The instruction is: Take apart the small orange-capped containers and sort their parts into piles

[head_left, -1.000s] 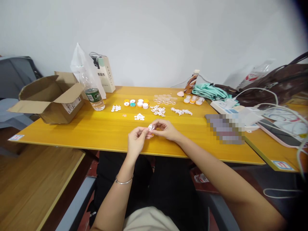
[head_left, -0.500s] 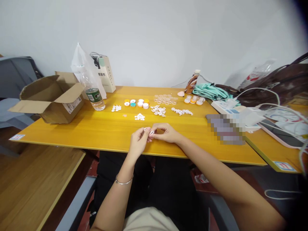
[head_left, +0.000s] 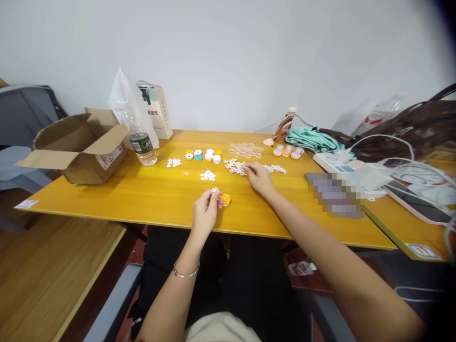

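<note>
My left hand [head_left: 205, 209] is closed near the table's front edge. It pinches a small white openwork piece [head_left: 214, 191], and an orange round case [head_left: 225, 199] with a pale rim shows at its fingertips. My right hand [head_left: 259, 178] stretches forward, its fingertips drawn together at the right edge of a pile of white openwork pieces [head_left: 233, 166]. What those fingertips grip is too small to make out. Partly behind the right hand lies a row of small white parts [head_left: 277, 168]. Nearer the left hand is a heap of small white round parts [head_left: 208, 175].
Farther back are several coloured round cases [head_left: 198, 157], clear rings [head_left: 245, 150], orange-and-clear cases [head_left: 288, 151] and small white parts [head_left: 173, 162]. A cardboard box [head_left: 85, 164] and water bottle [head_left: 144, 149] stand left. A brown-labelled bottle [head_left: 285, 126], green cloth [head_left: 315, 139] and power strip [head_left: 335, 161] sit right.
My right hand has left the left hand and moved forward and right to the white pile. The orange round case at my left fingertips now shows.
</note>
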Motion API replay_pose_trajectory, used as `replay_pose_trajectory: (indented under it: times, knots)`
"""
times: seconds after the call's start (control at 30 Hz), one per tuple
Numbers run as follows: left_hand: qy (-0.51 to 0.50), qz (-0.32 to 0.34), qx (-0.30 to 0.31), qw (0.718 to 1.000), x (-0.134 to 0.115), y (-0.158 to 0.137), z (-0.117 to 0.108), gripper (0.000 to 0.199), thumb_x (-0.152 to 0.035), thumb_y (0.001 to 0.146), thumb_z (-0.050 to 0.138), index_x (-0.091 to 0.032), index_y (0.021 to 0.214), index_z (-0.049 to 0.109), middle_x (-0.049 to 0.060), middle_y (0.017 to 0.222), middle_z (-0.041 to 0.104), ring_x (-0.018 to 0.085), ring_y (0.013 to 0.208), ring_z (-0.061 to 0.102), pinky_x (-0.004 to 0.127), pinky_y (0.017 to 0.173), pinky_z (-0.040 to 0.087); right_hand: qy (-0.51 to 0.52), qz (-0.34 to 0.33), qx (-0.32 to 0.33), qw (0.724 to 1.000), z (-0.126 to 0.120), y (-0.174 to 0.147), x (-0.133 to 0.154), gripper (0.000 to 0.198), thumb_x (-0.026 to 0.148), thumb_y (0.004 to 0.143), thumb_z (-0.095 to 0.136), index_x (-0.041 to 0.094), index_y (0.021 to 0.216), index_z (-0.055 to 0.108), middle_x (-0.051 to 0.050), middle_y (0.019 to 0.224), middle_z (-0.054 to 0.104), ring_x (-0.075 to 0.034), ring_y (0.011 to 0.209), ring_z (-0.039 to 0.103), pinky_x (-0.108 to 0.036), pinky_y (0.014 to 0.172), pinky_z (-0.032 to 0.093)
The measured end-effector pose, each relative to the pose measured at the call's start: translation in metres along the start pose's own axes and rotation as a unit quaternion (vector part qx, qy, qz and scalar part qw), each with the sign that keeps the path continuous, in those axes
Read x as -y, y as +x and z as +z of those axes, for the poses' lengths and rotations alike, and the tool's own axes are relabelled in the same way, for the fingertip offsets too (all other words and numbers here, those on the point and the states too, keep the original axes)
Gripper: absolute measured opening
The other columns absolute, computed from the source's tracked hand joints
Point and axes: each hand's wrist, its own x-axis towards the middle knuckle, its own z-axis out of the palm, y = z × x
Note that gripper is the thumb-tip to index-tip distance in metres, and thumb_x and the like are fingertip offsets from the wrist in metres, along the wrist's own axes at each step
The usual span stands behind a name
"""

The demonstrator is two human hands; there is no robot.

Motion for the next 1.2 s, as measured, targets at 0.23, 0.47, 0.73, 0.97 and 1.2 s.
replay_pose_trajectory:
  times: [0.23,0.47,0.73,0.97,1.2]
  knots:
    - [0.0,0.004,-0.004,1.0,-0.001,-0.001,0.002,0.032,-0.039,0.087,0.046,-0.013,0.094,0.062,0.006,0.079,0.067,0.013,0.068,0.063,0.023,0.066,0.049,-0.014,0.021,0.018,1.0,0.018,0.031,-0.015,0.008,0.024,0.07,0.065,0.017,0.069,0.069,-0.003,0.068,0.057,-0.016,0.066,0.05,-0.03,0.067,0.04]
    - [-0.001,0.0,-0.001,1.0,-0.002,-0.003,0.003,0.027,-0.039,0.085,0.05,-0.014,0.087,0.061,0.005,0.076,0.067,0.013,0.068,0.063,0.022,0.066,0.049,0.021,0.047,-0.029,0.998,0.016,0.029,-0.007,0.026,0.039,0.077,0.056,0.016,0.08,0.068,-0.004,0.074,0.063,-0.015,0.067,0.053,-0.028,0.064,0.042]
    - [0.006,0.015,0.027,1.0,-0.002,-0.004,0.001,0.021,-0.036,0.082,0.056,-0.015,0.081,0.058,0.004,0.073,0.067,0.014,0.068,0.065,0.023,0.066,0.05,0.173,-0.039,0.233,0.956,0.005,-0.045,0.066,0.024,0.038,0.078,0.059,0.019,0.09,0.066,-0.003,0.084,0.067,-0.014,0.073,0.058,-0.027,0.067,0.044]
    - [0.001,-0.003,0.019,1.0,0.003,-0.001,0.004,0.029,-0.032,0.077,0.062,-0.015,0.1,0.057,0.007,0.085,0.067,0.014,0.075,0.065,0.025,0.073,0.051,0.131,0.056,0.085,0.986,-0.014,-0.031,0.016,0.022,0.039,0.078,0.054,0.018,0.08,0.062,-0.004,0.077,0.066,-0.016,0.069,0.059,-0.029,0.067,0.047]
    - [0.06,0.022,0.017,0.998,-0.003,-0.004,0.003,0.022,-0.031,0.081,0.057,-0.015,0.095,0.06,0.006,0.085,0.067,0.013,0.075,0.063,0.024,0.072,0.05,-0.064,0.126,-0.071,0.987,-0.066,0.008,-0.07,0.026,0.035,0.078,0.05,0.014,0.082,0.065,-0.011,0.084,0.067,-0.022,0.077,0.059,-0.038,0.075,0.045]
